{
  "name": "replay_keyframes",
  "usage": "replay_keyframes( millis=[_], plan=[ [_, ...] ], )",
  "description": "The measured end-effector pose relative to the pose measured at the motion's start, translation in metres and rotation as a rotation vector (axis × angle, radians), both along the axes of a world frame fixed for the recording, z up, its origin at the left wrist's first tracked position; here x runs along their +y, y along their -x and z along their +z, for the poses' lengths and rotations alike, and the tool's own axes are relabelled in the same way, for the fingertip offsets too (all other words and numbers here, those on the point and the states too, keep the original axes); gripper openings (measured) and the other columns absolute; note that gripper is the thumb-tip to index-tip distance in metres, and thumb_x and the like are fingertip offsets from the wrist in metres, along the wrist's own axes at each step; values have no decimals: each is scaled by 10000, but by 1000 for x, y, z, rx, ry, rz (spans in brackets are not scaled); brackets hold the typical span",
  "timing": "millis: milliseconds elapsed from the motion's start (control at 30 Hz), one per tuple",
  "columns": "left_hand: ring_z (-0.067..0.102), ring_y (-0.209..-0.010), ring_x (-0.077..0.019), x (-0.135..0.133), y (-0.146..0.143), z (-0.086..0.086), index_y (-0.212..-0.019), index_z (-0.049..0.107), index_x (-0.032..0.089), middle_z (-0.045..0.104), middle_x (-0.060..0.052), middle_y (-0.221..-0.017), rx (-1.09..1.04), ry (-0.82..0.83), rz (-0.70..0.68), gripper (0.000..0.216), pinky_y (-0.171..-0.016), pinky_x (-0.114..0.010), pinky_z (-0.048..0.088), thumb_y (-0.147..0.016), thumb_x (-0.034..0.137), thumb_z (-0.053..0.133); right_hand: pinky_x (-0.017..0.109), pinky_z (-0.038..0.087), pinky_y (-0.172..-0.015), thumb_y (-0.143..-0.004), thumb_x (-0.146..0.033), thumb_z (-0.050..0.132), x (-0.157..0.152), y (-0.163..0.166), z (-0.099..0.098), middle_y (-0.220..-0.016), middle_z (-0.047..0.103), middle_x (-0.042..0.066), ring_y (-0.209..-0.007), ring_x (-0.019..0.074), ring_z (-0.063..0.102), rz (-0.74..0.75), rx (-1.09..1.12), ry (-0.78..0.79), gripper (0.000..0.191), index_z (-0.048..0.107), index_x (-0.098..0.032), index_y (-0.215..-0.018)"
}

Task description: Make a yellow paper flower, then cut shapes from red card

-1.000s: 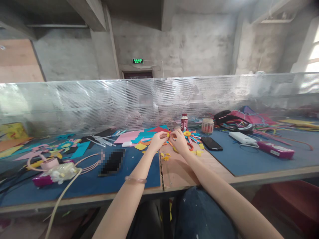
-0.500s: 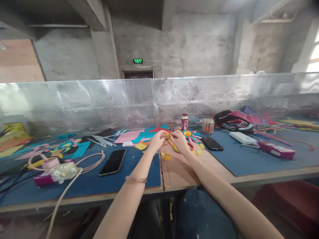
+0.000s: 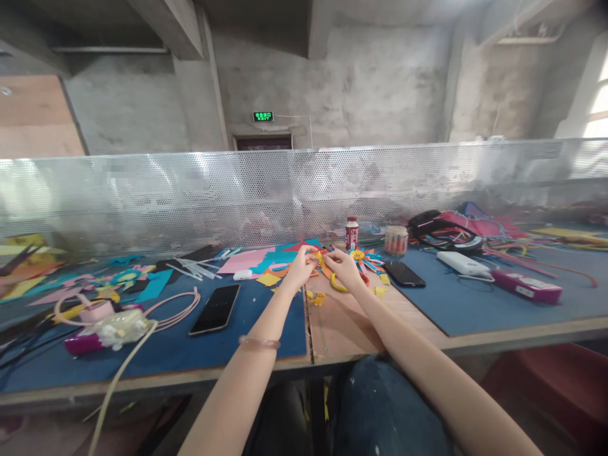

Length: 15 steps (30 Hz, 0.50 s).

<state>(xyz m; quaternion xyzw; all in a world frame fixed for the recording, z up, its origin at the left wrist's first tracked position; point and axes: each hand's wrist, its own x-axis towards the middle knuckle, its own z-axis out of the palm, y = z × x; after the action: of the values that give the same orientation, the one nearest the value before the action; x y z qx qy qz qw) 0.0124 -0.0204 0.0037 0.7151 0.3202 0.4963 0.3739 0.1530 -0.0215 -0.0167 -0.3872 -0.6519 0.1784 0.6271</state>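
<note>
Our left hand (image 3: pixel 300 267) and right hand (image 3: pixel 346 268) both pinch a small yellow paper piece (image 3: pixel 321 258). Yellow scraps (image 3: pixel 316 296) lie just our side of that grip.

Black phone (image 3: pixel 215 308) on blue mat (image 3: pixel 199 354); red-capped bottle (image 3: pixel 351 233) by perforated screen (image 3: pixel 190 196); white power bank (image 3: pixel 463 263) right.

Yellow paper piece (image 3: pixel 321 258): small, bright yellow, irregular in outline; finer detail is too small to resolve. It is pinched from both sides, by the fingertips of the left hand (image 3: pixel 300 267) and the right hand (image 3: pixel 342 267). Position: far middle of the bench (image 3: pixel 332 323), directly over orange paper strips (image 3: pixel 327 272).
</note>
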Motion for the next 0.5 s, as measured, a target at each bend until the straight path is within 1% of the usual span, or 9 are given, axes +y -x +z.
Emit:
replay_keyframes(
  millis=[167, 233, 300, 400, 500],
  plan=[
    [595, -647, -98, -4, -1, 3, -905, 451, 170, 583, -17, -804, -4, 4, 74, 160, -590, -214, 465, -761, 132, 508, 281, 456, -635, -735, -332, 512, -4, 0, 2, -776, 650, 50, -717, 172, 588, 50, 79, 26, 214, 637, -159, -736],
    [597, -652, -105, -4, -1, 4, -867, 475, 165, 594, -23, -802, 12, -8, 111, 122, -595, -222, 464, -756, 138, 520, 289, 461, -654, -734, -321, 519, -6, 0, 2, -799, 640, 53, -730, 173, 584, 20, 89, -10, 192, 624, -163, -764],
    [601, -671, -118, -2, -1, 5, -840, 501, 161, 604, -28, -800, 26, -12, 128, 102, -611, -236, 470, -747, 155, 541, 295, 463, -658, -727, -308, 541, -5, 1, 2, -818, 623, 51, -711, 165, 571, -31, 46, -81, 163, 608, -170, -782],
    [602, -705, -133, 2, -1, 4, -818, 521, 157, 615, -34, -789, 1, -12, 133, 105, -650, -258, 484, -725, 163, 570, 285, 460, -610, -730, -289, 549, -2, 1, -1, -816, 584, 42, -644, 143, 537, -83, -36, -170, 125, 586, -182, -783],
    [605, -719, -139, 4, -1, 3, -798, 529, 154, 623, -39, -776, -31, -11, 135, 103, -687, -273, 488, -711, 161, 584, 282, 458, -595, -742, -280, 542, 0, 1, -3, -790, 556, 35, -632, 139, 526, -121, -63, -186, 111, 580, -181, -774]
  ],
)
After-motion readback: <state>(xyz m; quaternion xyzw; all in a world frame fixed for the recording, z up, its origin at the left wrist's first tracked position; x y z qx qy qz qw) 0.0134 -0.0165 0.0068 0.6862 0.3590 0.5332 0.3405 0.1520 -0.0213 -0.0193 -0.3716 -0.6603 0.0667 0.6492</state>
